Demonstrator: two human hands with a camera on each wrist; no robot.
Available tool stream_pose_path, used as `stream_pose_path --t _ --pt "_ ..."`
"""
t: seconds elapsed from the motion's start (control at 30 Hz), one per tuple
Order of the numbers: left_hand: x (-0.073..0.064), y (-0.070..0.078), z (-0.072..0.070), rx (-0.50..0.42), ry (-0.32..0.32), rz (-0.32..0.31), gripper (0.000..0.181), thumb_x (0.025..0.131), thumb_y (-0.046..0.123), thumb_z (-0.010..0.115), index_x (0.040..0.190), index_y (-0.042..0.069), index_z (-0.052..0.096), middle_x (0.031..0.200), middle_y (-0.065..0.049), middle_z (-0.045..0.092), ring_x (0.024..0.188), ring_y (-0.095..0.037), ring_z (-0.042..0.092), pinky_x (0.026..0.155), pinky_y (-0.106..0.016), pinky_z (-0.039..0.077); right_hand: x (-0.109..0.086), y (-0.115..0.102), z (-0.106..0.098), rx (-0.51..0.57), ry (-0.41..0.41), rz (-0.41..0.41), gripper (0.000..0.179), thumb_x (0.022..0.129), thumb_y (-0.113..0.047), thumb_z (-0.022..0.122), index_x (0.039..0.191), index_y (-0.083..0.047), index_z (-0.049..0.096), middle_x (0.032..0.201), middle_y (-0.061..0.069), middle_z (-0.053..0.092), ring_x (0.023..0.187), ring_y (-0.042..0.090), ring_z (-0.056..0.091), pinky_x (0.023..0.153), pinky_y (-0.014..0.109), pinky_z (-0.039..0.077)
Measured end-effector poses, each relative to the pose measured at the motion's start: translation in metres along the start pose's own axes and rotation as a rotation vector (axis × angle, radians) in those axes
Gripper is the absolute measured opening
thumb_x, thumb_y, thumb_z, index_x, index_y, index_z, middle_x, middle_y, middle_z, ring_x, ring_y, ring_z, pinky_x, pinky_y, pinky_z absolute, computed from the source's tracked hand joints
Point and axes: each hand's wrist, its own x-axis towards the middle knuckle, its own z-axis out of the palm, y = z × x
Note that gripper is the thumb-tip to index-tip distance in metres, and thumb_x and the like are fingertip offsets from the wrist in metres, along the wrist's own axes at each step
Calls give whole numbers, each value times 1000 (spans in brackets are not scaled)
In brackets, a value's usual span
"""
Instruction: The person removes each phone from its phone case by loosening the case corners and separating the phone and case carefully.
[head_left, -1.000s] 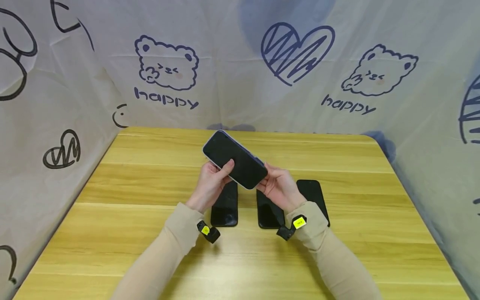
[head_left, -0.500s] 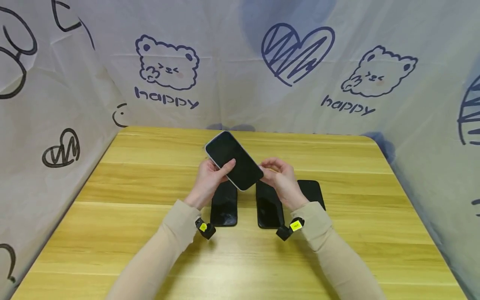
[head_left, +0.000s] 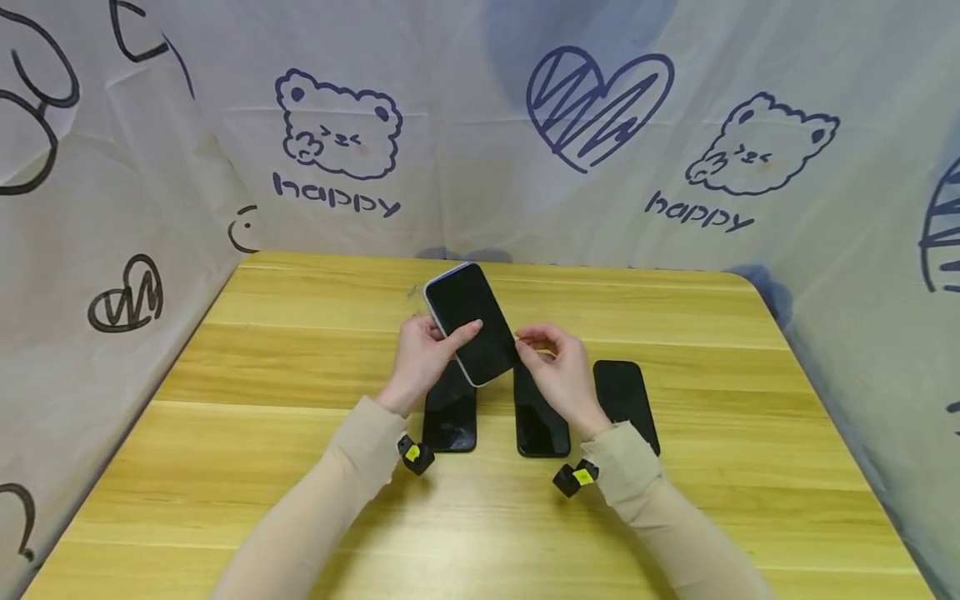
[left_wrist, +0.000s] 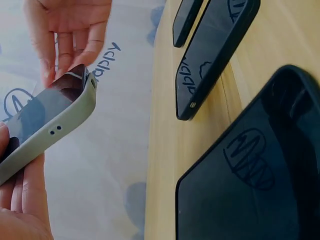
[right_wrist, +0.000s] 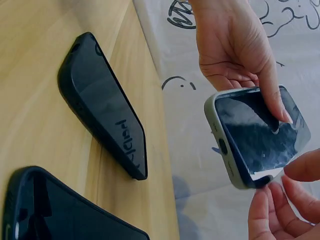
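Observation:
My left hand [head_left: 423, 358] holds a phone [head_left: 470, 300] above the table, thumb across its black screen and fingers beneath. A pale grey-green case [left_wrist: 60, 135] wraps the phone's sides. In the right wrist view, a gap with a whitish strip shows between screen and case [right_wrist: 212, 117] at one end. My right hand [head_left: 558, 367] has thumb and fingertips at the phone's lower right corner, pinching the case edge there. Below the hands, one black phone [head_left: 450, 417] lies on the left, partly hidden by the held phone. Another black phone [head_left: 542, 425] lies under my right hand.
A third black phone [head_left: 626, 396] lies on the wooden table [head_left: 262, 467], right of my right hand. White cloth [head_left: 465, 192] with drawn bears and hearts hangs behind the table and along both sides.
The held phone has turned clockwise, more upright, and shifted slightly right. My right hand has rolled over, its fingers moving from below the lower right corner to its edge.

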Motion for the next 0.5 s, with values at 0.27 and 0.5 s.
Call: stream_pose_path --t 0.27,0.5 --pt "0 -4 2 -126 38 -107 33 88 24 81 107 -2 73 85 -3 80 70 -6 75 65 -24 60 0 2 0 -17 -17 40 26 87 -15 80 108 -1 71 103 16 71 89 17 66 77 14 56" --pt "-5 -10 9 -197 17 -146 35 94 26 74 116 -1 71 99 -10 79 75 -7 76 72 -26 61 1 4 3 -98 38 18 32 76 -14 89 102 -2 74 94 15 72 79 17 65 70 14 54"
